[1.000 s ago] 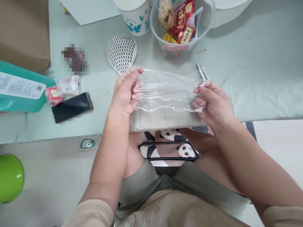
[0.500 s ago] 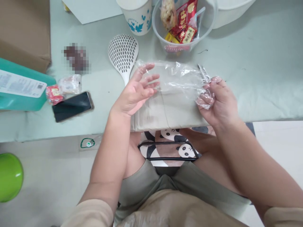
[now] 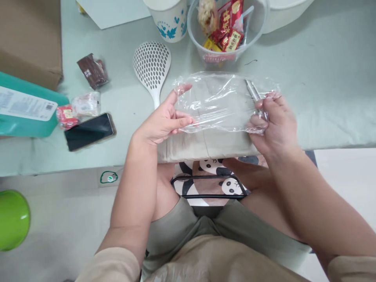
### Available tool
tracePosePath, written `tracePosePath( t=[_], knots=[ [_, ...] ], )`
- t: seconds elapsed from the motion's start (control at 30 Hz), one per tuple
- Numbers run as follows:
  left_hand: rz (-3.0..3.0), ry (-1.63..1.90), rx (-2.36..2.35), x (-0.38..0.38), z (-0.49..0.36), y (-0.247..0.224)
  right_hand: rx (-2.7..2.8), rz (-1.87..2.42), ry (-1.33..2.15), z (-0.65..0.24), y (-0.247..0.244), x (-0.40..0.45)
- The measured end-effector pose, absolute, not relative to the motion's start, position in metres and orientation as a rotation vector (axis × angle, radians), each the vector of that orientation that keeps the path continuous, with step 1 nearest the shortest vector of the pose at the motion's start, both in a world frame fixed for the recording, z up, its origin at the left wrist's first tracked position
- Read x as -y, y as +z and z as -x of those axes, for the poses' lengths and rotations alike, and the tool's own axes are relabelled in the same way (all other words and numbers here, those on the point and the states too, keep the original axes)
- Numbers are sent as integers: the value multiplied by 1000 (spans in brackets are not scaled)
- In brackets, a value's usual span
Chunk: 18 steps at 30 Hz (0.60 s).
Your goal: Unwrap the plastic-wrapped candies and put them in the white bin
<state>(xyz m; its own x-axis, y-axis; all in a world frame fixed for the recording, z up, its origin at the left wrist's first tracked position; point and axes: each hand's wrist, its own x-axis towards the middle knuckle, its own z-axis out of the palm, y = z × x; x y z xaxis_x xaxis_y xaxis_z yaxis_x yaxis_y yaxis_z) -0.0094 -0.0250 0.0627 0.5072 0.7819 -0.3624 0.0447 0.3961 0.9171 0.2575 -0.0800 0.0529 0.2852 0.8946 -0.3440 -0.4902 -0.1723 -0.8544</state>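
Observation:
A clear plastic bag [image 3: 217,100] is stretched between my two hands above the table's front edge. My left hand [image 3: 167,119] grips its left end, thumb against fingers at the lower corner, with the index finger extended along the upper edge. At the other end my right hand [image 3: 274,121] has its fingers closed round the gathered plastic. A slim silvery object [image 3: 253,90] lies at that end, against the right fingers; what it is cannot be made out. Just beyond my left hand lies a white slotted spoon [image 3: 152,64], its handle partly hidden by the hand.
A clear bowl [image 3: 199,45] of wrapped snacks and a paper cup [image 3: 169,21] stand at the back. On the left are a phone [image 3: 90,132], small packets [image 3: 86,104], a brown packet [image 3: 93,71], a green bottle [image 3: 29,107] and a cardboard box [image 3: 29,39].
The bag is spread wider and flatter. My left hand has gone from spread fingers to pinching its left end, and my right hand has shifted slightly right.

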Motion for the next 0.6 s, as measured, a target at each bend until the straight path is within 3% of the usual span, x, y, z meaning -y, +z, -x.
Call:
tracePosePath(
  t=[0.6],
  knots=[
    [-1257,346,-926,26,17,73,667,1225,1307,-265,40,79]
  ],
)
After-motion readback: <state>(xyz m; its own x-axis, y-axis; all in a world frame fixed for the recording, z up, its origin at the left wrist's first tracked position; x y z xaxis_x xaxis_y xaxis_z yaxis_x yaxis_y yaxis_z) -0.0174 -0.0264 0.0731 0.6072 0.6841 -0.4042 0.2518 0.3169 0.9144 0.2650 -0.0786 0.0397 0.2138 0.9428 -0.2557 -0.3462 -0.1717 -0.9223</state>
